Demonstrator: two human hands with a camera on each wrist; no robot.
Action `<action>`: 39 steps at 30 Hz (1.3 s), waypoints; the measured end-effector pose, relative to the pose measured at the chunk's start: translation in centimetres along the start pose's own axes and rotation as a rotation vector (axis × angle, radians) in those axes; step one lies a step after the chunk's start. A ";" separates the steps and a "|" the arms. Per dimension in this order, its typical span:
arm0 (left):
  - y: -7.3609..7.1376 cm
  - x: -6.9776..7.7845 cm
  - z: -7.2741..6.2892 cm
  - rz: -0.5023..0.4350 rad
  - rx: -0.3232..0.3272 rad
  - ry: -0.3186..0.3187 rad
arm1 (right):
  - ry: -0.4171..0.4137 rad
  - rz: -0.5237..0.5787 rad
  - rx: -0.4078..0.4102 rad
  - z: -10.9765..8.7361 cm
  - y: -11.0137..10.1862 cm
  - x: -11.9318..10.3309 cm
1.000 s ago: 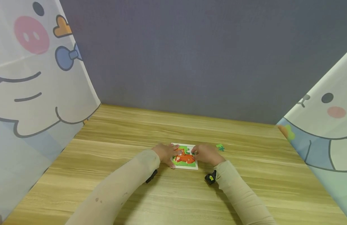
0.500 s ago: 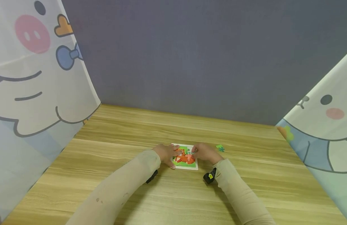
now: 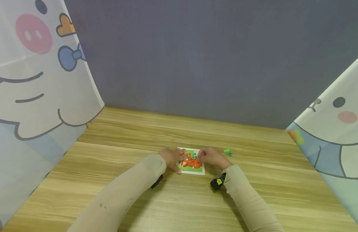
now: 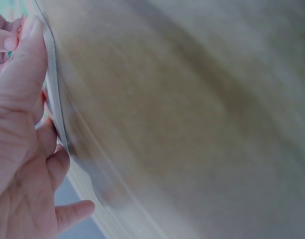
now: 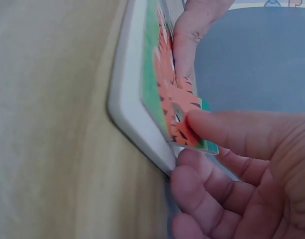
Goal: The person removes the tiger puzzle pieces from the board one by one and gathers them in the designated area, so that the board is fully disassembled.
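Observation:
A small jigsaw board [image 3: 191, 173] with a white frame and an orange striped tiger on green lies flat on the table. My left hand [image 3: 171, 158] rests on its left side with fingers spread, the thumb along the near left corner. At the board's right side, my right hand [image 3: 212, 157] pinches a jigsaw piece [image 5: 189, 139], orange with black stripes and a green edge, between thumb and fingers. In the right wrist view this piece is tilted, close over the board's edge. The left wrist view shows my left thumb [image 4: 25, 64] at the frame's border.
A loose green jigsaw piece [image 3: 228, 152] lies on the wood-grain table [image 3: 179, 206], right of the board. A dark grey panel [image 3: 184, 58] stands behind the table. Cartoon-printed sheets [image 3: 31, 83] hang at both sides.
My right hand has brought the orange piece over the board's right side, onto the part that showed white earlier, and its fingers have shifted slightly. My left hand has stayed in place.

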State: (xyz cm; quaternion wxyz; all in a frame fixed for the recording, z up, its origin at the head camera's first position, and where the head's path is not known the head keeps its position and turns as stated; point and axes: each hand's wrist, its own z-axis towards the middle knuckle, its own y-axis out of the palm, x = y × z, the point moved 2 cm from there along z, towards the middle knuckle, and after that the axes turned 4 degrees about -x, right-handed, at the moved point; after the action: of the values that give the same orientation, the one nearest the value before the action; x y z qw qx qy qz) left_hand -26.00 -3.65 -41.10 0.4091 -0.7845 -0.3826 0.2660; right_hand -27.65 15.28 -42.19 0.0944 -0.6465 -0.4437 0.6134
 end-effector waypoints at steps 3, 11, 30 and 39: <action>-0.2 0.1 0.0 0.012 0.002 -0.001 | 0.005 0.069 0.018 -0.1 -0.1 0.2; -0.7 0.3 -0.1 0.021 0.001 0.009 | 0.029 0.168 0.016 -0.5 -0.6 0.3; -0.2 -0.1 0.1 0.013 -0.015 0.001 | -0.002 0.159 0.069 -0.4 -0.1 0.5; 0.0 -0.2 0.3 -0.016 -0.019 0.012 | 0.046 0.251 0.081 -0.2 0.2 1.0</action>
State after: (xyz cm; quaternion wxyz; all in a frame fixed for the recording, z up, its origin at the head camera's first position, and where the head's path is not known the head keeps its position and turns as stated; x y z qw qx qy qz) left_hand -26.30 -3.68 -41.25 0.4062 -0.7869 -0.3886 0.2544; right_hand -27.50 15.95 -42.97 0.0531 -0.7063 -0.3319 0.6230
